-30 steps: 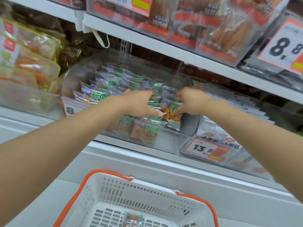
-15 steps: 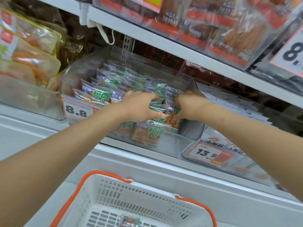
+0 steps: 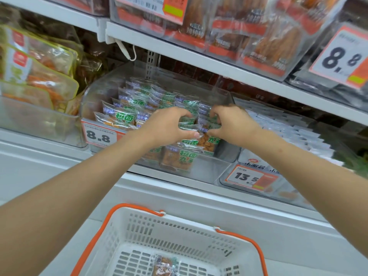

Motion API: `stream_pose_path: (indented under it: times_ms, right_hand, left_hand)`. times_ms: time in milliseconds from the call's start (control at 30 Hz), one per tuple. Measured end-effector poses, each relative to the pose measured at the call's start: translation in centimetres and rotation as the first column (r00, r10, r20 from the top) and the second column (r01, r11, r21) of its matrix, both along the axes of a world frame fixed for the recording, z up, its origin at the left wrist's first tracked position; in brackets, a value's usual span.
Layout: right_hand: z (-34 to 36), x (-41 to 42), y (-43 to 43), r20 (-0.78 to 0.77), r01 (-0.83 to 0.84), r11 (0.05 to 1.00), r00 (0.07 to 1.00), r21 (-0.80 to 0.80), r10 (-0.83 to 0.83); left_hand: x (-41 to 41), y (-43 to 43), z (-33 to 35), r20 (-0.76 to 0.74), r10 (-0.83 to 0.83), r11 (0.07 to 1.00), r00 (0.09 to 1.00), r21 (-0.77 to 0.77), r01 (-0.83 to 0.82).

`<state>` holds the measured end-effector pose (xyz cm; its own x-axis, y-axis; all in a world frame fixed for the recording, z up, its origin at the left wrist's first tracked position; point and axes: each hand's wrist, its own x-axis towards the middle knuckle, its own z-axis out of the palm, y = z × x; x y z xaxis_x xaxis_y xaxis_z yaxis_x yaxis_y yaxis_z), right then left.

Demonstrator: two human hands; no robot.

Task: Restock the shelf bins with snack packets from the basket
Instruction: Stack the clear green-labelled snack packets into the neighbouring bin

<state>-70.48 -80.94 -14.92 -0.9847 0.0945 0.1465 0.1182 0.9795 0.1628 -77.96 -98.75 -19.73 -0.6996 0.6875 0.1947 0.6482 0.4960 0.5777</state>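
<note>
Two hands, entry one: how do the fingers lie?
— Left hand [image 3: 167,126]: fingers [image 3: 185,114] curled over the tops of the snack packets [image 3: 121,116], thumb underneath. Right hand [image 3: 233,124]: fingers [image 3: 214,112] bent, pinching the top edge of a packet in the same right-hand row. The hands sit just beside each other, thumbs close together.

Entry two, the packets?
— Small pillows of crinkled clear film with green lettering and orange-brown pieces inside. They stand upright in rows inside the bin [image 3: 225,156].

The bin itself?
— Clear rigid plastic with a rounded left corner and straight walls. A price tag [image 3: 98,135] reading 8.8 is on its front. It sits on a white shelf.

Neighbours?
— Left: a clear bin of glossy yellow-edged pouches [image 3: 39,80]. Right: flat white packets [image 3: 298,132] behind a tag [image 3: 247,177] marked 13.5. On the upper shelf [image 3: 199,58]: orange-and-red packs [image 3: 239,36] in clear bins, blurred.

Below?
— A smooth white surface [image 3: 39,162] under the shelf edge. Nearest the camera is a white slotted plastic basket [image 3: 179,232] with orange handles [image 3: 127,206]. A lone packet [image 3: 165,265] lies flat on its floor.
</note>
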Motion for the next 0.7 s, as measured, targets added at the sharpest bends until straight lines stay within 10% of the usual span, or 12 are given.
stream_pose_path:
  times_ms: [167,367,700]
  right_hand:
    - [-0.9,5.2,-2.8,-0.307,-0.168,0.975,0.944,-0.145,0.117]
    - [-5.1,11.0,-5.3,-0.374,-0.213,0.918,0.924,-0.333,0.078]
    - [-20.5,19.4,-7.1,0.317,0.262,0.75,0.946,-0.607,-0.074]
  left_hand:
    - [3.7,-0.6,0.7,-0.285,0.124,0.971,0.95,0.232,-0.057]
    - [9.5,-2.2,-2.1,-0.099,0.138,0.972,0.985,0.204,-0.116]
    - [14.2,-3.8,-16.7,0.323,-0.007,0.822,0.946,-0.538,0.19]
